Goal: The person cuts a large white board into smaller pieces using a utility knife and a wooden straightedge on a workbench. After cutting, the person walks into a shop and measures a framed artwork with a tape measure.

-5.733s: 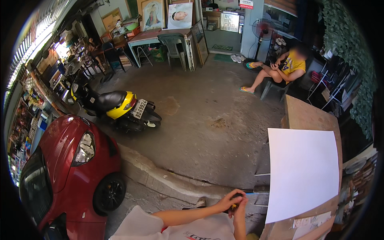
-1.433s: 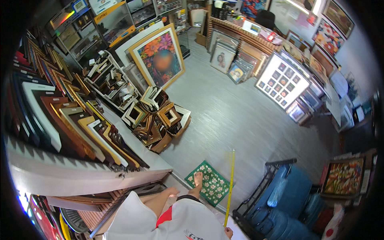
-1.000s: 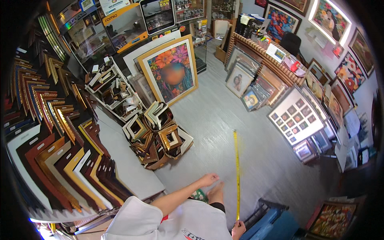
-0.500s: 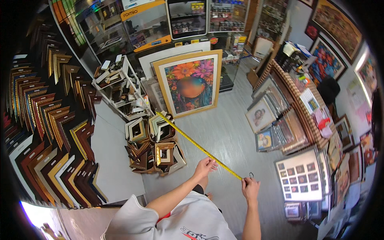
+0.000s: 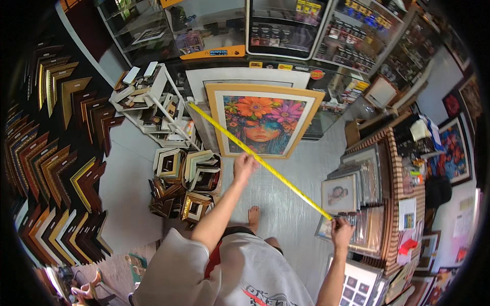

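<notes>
A yellow tape measure (image 5: 286, 181) stretches slantwise across the view, its far end in front of the white shelf rack and the near end at my right hand. My right hand (image 5: 342, 234) is closed on that end. Partway along the strip, my left hand (image 5: 245, 167) pinches its lower edge, the fingertips partly hidden. Beyond the tape stands a framed picture (image 5: 265, 122) with a light wood frame, a white mat and a print of a flower-crowned face; the strip crosses in front of its lower left part.
Boxes of frame corner samples (image 5: 196, 176) sit on the floor at left, below a white rack (image 5: 171, 97) of samples. More corners hang on a dark display board (image 5: 76, 120). To the right, framed prints (image 5: 339, 194) lean against a striped counter (image 5: 406, 204). Glass cabinets (image 5: 283, 25) line the back.
My view has shifted toward the framed picture. Both hands have moved farther apart along the tape, and its far end now lies higher, in front of the rack.
</notes>
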Demonstrator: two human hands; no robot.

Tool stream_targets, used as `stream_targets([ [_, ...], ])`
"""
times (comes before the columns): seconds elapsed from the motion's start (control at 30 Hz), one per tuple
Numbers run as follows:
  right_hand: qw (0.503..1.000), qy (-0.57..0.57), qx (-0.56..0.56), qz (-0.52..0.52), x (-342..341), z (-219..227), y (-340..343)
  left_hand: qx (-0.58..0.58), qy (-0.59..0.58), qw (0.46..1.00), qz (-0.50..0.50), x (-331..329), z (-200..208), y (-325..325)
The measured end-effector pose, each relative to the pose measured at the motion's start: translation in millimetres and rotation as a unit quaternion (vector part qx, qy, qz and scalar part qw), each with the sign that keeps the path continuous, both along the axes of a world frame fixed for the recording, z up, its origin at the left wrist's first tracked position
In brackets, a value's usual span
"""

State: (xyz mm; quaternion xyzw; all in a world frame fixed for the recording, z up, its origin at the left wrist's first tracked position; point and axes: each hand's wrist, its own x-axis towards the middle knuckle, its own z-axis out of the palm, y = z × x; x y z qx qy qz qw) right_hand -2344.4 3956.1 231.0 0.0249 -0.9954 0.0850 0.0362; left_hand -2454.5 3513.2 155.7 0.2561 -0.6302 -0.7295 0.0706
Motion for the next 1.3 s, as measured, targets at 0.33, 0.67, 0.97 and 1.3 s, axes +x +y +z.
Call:
stream_targets([
  [0.33, 0.989, 0.103, 0.047, 0.092, -294.3, 25.4, 0.7, 0.07, -0.025, 0.988, 0.135, -210.1, 12.9, -96.9],
  [0.67, 0.972, 0.089, 0.017, 0.217, -549.4, 19.8, 15.8, 0.08, -0.038, 0.976, 0.199, -334.0, -7.7, -88.4],
  [0.97, 0.962, 0.083, 0.035, 0.259, -676.9, 10.1, -3.6, 0.066, -0.047, 0.966, 0.244, -383.7, -0.6, -77.5],
  [1.3, 0.954, 0.157, 0.063, 0.247, -714.3, -8.5, -25.2, 0.085, -0.072, 0.948, 0.3, -409.7, 2.5, -69.2],
])
